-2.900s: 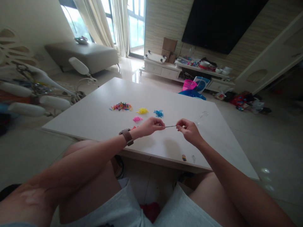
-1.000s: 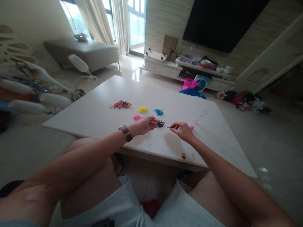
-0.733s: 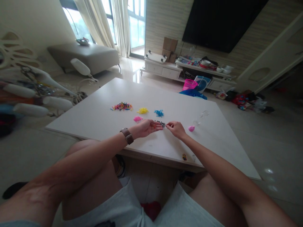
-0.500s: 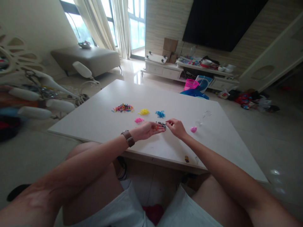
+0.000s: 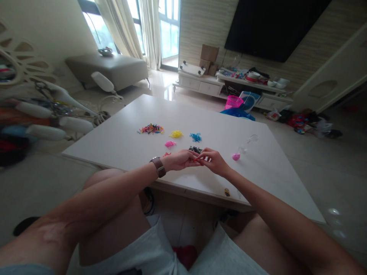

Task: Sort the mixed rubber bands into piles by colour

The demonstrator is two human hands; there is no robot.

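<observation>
My left hand (image 5: 183, 160) is held palm up over the near part of the white table (image 5: 120, 147). Small orange-red strips (image 5: 195, 159) lie on its fingers. Thumb and fingers of my right hand (image 5: 213, 161) close in a pinch at these strips, touching the left fingers; the exact piece gripped is partly hidden. Just beyond the hands is a pile of black strips (image 5: 195, 149). A few red strips (image 5: 166, 154) show behind my left wrist. Farther off are piles of pink (image 5: 170, 144), yellow (image 5: 176, 134) and blue strips (image 5: 195, 137).
A mixed-colour pile (image 5: 151, 129) lies at the far left of the table. To the right are a pink rounded item (image 5: 236, 156) and a clear item (image 5: 252, 138). A small yellow-brown figure (image 5: 227, 192) is near the front edge. White lamp arms (image 5: 75, 125) stand at the left.
My right hand has moved left from the black pile to my left fingers, where it now pinches. The red strips behind my left wrist have come into view.
</observation>
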